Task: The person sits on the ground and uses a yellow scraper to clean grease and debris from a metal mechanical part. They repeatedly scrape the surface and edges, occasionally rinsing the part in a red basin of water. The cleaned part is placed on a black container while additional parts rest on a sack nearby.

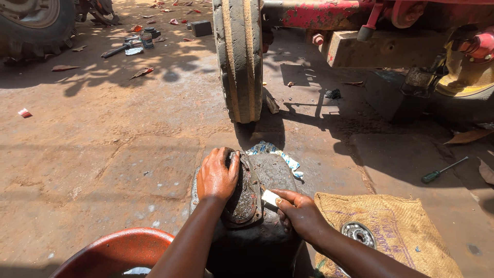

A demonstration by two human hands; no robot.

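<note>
Left hand (217,176) clamps the greasy round metal cover (246,198).
Your right hand (298,212) pinches a small white flat scraper (269,198) against its rim.

Two hands (257,193), one bearing (358,233), one screwdriver (443,170), one burlap sack (406,242), one red basin (116,252).

Left arm: bare, reaching forward from bottom centre, forearm nearly straight.
Left hand (218,175): palm down, fingers together and curled over a rounded edge, thumb alongside.
Right arm: bare, entering from the lower right, angled inward toward the left.
Right hand (297,210): knuckles up, thumb and fingertips pinched together, close beside the left wrist.
</note>
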